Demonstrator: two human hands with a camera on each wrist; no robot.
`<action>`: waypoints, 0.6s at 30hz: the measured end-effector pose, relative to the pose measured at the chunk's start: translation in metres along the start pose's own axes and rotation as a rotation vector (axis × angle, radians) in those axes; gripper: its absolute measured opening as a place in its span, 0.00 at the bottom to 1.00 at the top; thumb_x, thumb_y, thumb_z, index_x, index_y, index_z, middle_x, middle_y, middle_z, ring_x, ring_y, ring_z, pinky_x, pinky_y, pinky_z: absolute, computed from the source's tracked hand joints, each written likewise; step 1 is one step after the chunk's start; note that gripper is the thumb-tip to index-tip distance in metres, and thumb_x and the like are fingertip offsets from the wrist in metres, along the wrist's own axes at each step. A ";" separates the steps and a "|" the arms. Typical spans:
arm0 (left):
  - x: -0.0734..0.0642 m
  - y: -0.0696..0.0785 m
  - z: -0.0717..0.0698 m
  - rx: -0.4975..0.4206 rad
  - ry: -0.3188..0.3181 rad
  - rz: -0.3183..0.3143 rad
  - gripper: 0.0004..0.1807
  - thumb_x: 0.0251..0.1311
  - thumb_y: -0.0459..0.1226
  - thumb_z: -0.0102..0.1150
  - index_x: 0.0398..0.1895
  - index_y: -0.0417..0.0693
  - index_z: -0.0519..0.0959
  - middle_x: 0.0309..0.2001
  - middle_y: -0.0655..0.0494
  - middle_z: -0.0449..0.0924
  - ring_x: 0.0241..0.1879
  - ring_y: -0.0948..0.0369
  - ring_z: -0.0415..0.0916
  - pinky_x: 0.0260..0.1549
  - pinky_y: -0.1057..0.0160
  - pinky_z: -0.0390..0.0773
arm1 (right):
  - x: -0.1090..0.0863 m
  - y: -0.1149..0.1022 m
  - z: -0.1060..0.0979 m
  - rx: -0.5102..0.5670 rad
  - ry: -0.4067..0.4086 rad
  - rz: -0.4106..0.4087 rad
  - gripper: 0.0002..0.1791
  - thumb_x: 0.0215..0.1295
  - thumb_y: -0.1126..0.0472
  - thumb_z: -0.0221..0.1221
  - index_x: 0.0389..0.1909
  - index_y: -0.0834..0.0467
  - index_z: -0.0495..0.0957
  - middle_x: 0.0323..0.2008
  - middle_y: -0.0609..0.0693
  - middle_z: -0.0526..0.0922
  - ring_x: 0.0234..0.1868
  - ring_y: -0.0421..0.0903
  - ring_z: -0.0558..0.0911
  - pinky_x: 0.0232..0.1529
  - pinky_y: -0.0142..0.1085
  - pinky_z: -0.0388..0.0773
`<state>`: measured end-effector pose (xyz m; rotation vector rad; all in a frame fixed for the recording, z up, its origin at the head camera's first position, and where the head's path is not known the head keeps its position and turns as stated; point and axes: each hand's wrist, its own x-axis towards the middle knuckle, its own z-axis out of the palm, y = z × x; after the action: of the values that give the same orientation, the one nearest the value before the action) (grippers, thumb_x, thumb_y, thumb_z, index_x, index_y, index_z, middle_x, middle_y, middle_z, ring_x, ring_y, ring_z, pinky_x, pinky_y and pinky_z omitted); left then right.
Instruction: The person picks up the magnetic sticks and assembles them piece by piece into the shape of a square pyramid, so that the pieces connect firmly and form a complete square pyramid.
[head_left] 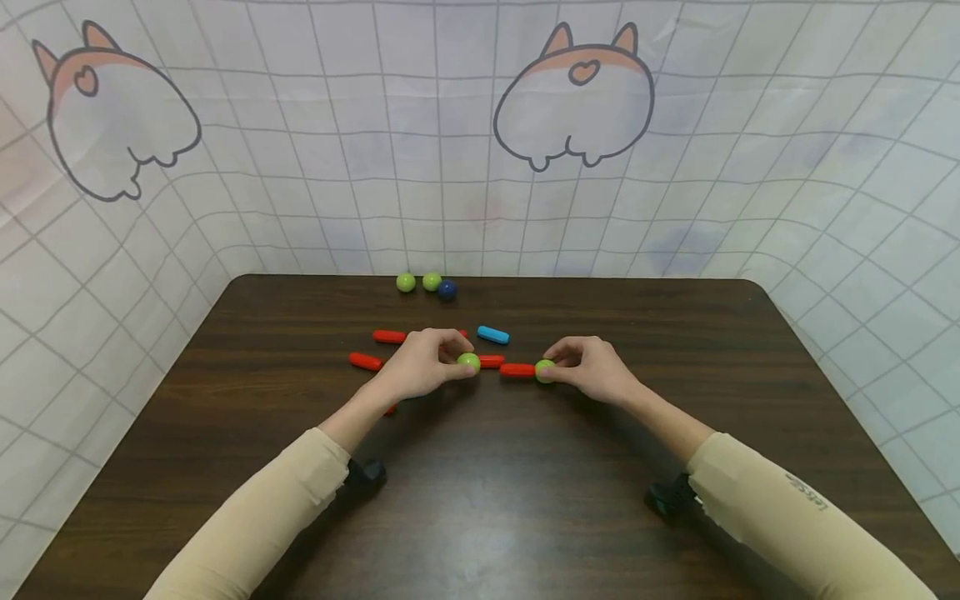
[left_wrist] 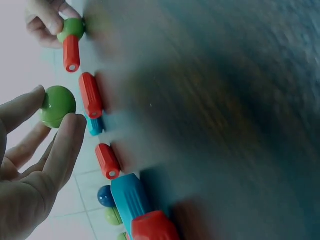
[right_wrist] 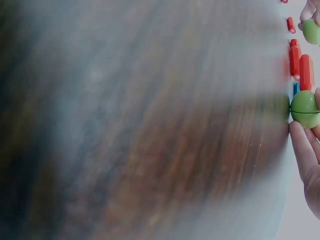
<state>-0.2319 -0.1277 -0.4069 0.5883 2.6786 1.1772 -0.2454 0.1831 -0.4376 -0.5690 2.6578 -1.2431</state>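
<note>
Beige left sleeve (head_left: pixel 255 517) and right sleeve (head_left: pixel 810 525) lie nearest, crossing the near part of the desk (head_left: pixel 510 500). Head view: left hand (head_left: pixel 420 364) pinches a green ball (head_left: pixel 468 363), around mid-desk; right hand (head_left: pixel 596 371) pinches a second green ball (head_left: pixel 546 372), with a red stick (head_left: pixel 517 371) touching its left side. Loose red stick (head_left: pixel 491 362) lies between the two balls, blue stick (head_left: pixel 492 335) just beyond it. More red sticks (head_left: pixel 365 361) lie toward the desk's left edge. Spare green balls (head_left: pixel 406 282) and a navy ball (head_left: pixel 447 290) sit by the far edge, left of its middle.

Left wrist view: left thumb and fingertips grasp the ball, no stick seen on it. Across from it, the right hand's ball and stick look joined, the stick's pale end disc (left_wrist: pixel 73 67) free. That disc is probably where a ball should seat, so best to line up ball and disc squarely before pressing. Fingertip grip on the ball's sides suits this; leave the contact face bare.

Right wrist view: mostly blurred desk. Right fingers grasp the ball, stick against its far side. Steadying that ball while the left does the moving should avoid knocking the stick askew.
</note>
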 end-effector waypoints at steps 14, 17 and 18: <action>0.007 0.002 0.015 0.092 -0.040 -0.055 0.14 0.62 0.46 0.73 0.43 0.49 0.83 0.35 0.61 0.82 0.36 0.62 0.78 0.38 0.60 0.78 | 0.003 -0.004 0.004 -0.012 -0.014 0.002 0.16 0.64 0.50 0.72 0.47 0.53 0.87 0.40 0.45 0.87 0.43 0.45 0.83 0.45 0.43 0.79; 0.007 0.003 0.017 0.097 -0.043 -0.071 0.14 0.62 0.47 0.73 0.42 0.50 0.83 0.33 0.61 0.81 0.34 0.61 0.78 0.37 0.60 0.78 | 0.003 -0.005 0.005 -0.012 -0.018 0.002 0.16 0.64 0.50 0.72 0.47 0.53 0.87 0.40 0.45 0.87 0.43 0.45 0.83 0.45 0.43 0.79; 0.007 0.004 0.018 0.097 -0.045 -0.072 0.14 0.62 0.47 0.73 0.42 0.50 0.83 0.33 0.61 0.81 0.34 0.61 0.77 0.37 0.60 0.78 | 0.003 -0.005 0.005 -0.012 -0.020 -0.002 0.16 0.65 0.50 0.72 0.47 0.54 0.87 0.40 0.45 0.87 0.42 0.45 0.83 0.45 0.43 0.79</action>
<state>-0.2322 -0.1102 -0.4165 0.5211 2.7070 1.0088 -0.2450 0.1752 -0.4367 -0.5821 2.6508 -1.2171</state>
